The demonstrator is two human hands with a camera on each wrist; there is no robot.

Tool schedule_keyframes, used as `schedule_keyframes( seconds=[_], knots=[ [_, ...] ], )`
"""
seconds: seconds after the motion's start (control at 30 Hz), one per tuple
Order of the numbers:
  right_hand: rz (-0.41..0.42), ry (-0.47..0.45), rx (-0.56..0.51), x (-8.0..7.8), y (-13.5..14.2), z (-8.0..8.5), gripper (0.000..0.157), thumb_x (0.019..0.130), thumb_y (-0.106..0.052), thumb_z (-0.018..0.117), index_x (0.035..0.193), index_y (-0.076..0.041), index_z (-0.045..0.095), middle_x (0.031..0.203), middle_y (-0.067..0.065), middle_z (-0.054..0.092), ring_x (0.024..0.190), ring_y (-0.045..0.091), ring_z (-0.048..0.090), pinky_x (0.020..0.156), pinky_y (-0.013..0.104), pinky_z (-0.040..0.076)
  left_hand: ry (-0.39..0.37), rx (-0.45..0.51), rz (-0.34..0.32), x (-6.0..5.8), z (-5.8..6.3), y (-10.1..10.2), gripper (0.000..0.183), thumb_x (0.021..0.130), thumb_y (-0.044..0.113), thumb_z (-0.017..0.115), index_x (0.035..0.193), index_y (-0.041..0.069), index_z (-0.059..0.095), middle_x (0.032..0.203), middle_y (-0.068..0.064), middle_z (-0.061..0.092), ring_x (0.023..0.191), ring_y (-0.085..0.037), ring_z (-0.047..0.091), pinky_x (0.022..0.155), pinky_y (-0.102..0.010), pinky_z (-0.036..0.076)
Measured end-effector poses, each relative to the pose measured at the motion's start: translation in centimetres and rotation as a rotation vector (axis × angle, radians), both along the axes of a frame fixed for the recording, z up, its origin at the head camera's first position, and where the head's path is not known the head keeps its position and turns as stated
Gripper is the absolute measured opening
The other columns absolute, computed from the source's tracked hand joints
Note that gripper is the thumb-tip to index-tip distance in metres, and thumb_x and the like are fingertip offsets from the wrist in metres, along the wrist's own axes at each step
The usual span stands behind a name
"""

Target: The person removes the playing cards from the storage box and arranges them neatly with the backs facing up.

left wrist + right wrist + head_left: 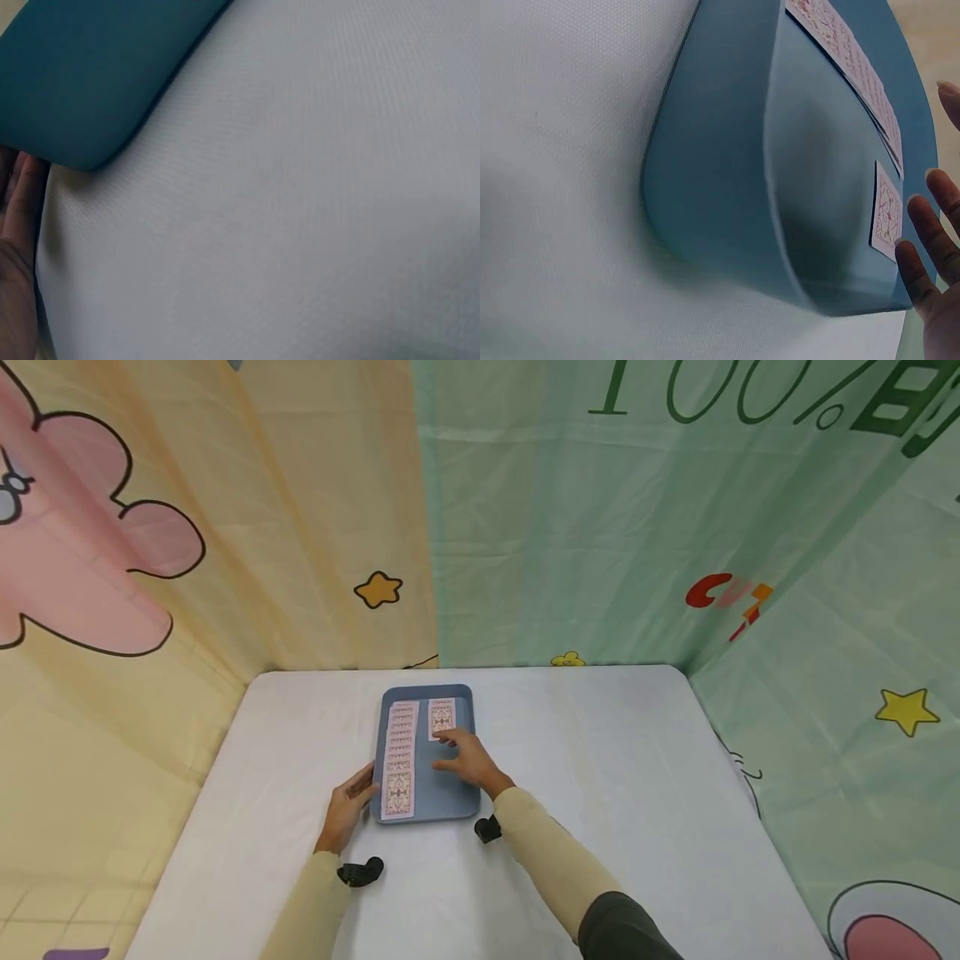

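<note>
A blue-grey tray [429,793] lies on the white table. Inside, along its left side, runs a column of overlapping playing cards [398,793], red-patterned backs up. One more playing card [442,714] lies back up at the tray's far right. My right hand [471,762] is over the tray's right half, fingers spread by the near end of that single card; nothing is in its grasp. In the right wrist view these fingers [926,225] look loose and apart. My left hand [348,802] rests against the tray's left side, its fingers [26,195] fairly straight, their tips partly hidden by the tray.
The white-covered table [600,760] stretches around the tray. Printed cloth walls [555,527] rise at its back and sides. A dark wrist camera [362,872] sits on the left wrist, and another camera [487,829] on the right.
</note>
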State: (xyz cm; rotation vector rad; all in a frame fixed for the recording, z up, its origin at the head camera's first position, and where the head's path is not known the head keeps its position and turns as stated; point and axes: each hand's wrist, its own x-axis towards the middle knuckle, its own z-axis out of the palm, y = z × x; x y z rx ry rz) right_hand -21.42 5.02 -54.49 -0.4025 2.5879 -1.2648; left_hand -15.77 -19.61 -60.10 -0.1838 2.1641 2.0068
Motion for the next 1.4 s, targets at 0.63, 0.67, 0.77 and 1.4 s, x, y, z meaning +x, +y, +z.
schedule_keyframes(
  seconds=[0.63, 0.67, 0.77, 1.4],
  knots=[
    [-0.027, 0.023, -0.052, 0.2, -2.4, -1.4, 0.046, 0.080, -0.014, 0.079, 0.122, -0.003, 0.064, 0.113, 0.010, 0.063, 0.100, 0.023, 0.056, 0.087, 0.033, 0.049, 0.019, 0.007, 0.007, 0.2, 0.0, 0.2, 0.051, 0.097, 0.007, 0.055, 0.145, 0.001, 0.039, 0.150, -0.018, 0.037, 0.138, -0.030, 0.036, 0.110, -0.033, 0.032],
    [-0.028, 0.024, -0.056, 0.2, -2.5, -1.4, 0.045, 0.080, -0.014, 0.079, 0.122, -0.003, 0.064, 0.112, 0.010, 0.063, 0.100, 0.023, 0.057, 0.087, 0.033, 0.049, 0.017, 0.005, 0.008, 0.1, -0.1, 0.2, 0.051, 0.097, 0.007, 0.055, 0.146, 0.001, 0.040, 0.150, -0.018, 0.037, 0.138, -0.030, 0.036, 0.109, -0.033, 0.033],
    [-0.029, 0.016, -0.067, 0.3, -3.0, -1.6, 0.045, 0.079, -0.012, 0.079, 0.120, -0.002, 0.065, 0.110, 0.011, 0.064, 0.099, 0.025, 0.058, 0.086, 0.034, 0.049, 0.015, 0.011, 0.010, 0.0, -0.2, 0.2, 0.051, 0.097, 0.007, 0.055, 0.146, 0.002, 0.039, 0.151, -0.018, 0.037, 0.138, -0.030, 0.036, 0.110, -0.034, 0.032],
    [-0.129, -0.006, -0.003, 1.4, -5.6, -2.4, 0.039, 0.073, -0.015, 0.084, 0.110, -0.008, 0.072, 0.097, 0.001, 0.067, 0.085, 0.011, 0.056, 0.080, 0.027, 0.044, 0.001, 0.002, 0.041, -0.1, -0.4, 0.2, 0.050, 0.096, 0.005, 0.056, 0.144, 0.002, 0.042, 0.148, -0.018, 0.040, 0.136, -0.031, 0.039, 0.110, -0.037, 0.033]
  ],
)
